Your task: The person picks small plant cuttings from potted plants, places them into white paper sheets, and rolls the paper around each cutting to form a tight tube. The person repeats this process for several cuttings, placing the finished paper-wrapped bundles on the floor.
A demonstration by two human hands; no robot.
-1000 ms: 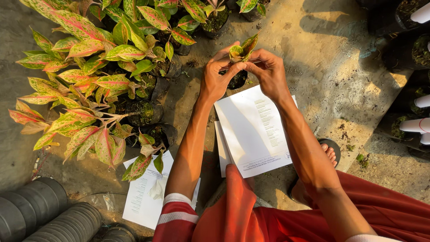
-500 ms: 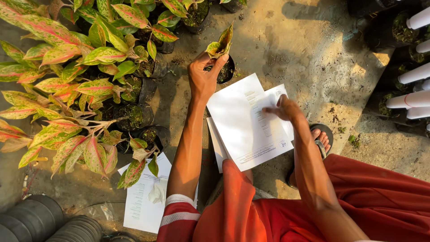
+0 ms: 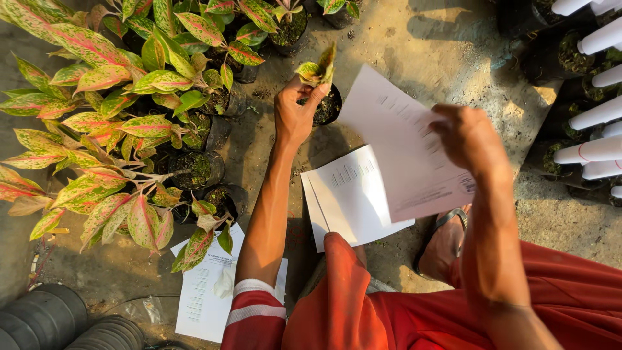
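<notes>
The left hand (image 3: 295, 113) pinches the leaves of a small plant (image 3: 317, 70) at 12 o'clock, fingers closed on the stem just above its black pot (image 3: 327, 107). The right hand (image 3: 470, 139), blurred, holds a sheet (image 3: 402, 152) of white paper by its 3 o'clock edge, lifted clear of the stack (image 3: 350, 194) of more sheets on the ground near the middle.

The plant looks light but tender: the leaves are soft and would tear or crease, so the stem base or the pot rim seems the safer hold. The sheet is thin and floppy, likely to bend or catch the air; an edge pinch suits it.

The ground (image 3: 453, 39) is rough, dusty concrete with grit, sunlit at 1 o'clock. Room is tight: pink-green potted plants (image 3: 123, 129) crowd 9 to 11 o'clock, white tubes (image 3: 596, 116) in dark pots stand at 3 o'clock, stacked black pots (image 3: 52, 321) sit at 8 o'clock, and another paper (image 3: 207, 291) lies at 7 o'clock.
</notes>
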